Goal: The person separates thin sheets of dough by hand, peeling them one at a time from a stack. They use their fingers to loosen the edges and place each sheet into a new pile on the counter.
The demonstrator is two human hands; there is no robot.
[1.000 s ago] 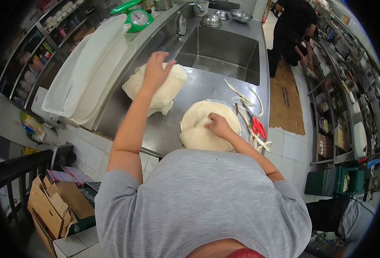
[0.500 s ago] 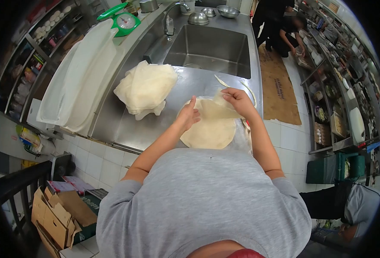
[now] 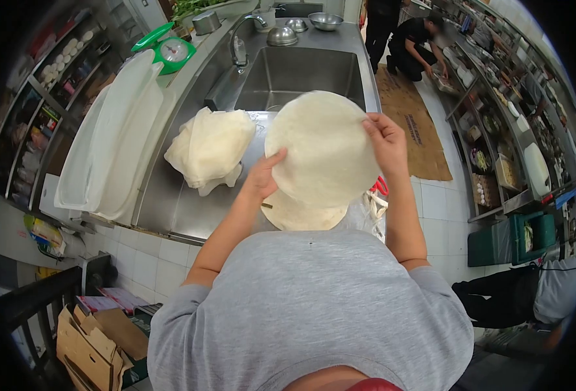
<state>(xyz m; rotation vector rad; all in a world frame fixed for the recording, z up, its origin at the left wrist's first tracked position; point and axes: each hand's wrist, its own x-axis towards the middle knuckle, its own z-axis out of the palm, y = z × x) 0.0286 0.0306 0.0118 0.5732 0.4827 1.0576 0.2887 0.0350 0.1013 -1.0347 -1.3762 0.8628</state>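
Note:
A thin round pale wrapper sheet [image 3: 323, 150] is held up between my two hands, spread nearly flat. My left hand [image 3: 265, 174] pinches its left edge, thumb on top. At the upper right edge, my right hand [image 3: 387, 138] grips it between thumb and fingers. Below it lies a stack of similar round wrappers [image 3: 304, 216] on the steel counter, largely covered by the raised sheet. To the left rests a loose heap of wrapper sheets [image 3: 210, 146], crumpled and piled together.
Beyond the counter is a steel sink [image 3: 301, 68] with a faucet [image 3: 239, 39]. A green scale [image 3: 172, 51] and large white tubs [image 3: 109, 137] stand at left. Red scissor handles [image 3: 380, 186] show near my right forearm. People [image 3: 418, 49] are by the right shelves.
The sheet being peeled from the stack is now lifted clear and opened out. My left hand has closed on its edge, and my right hand has moved slightly up and right.

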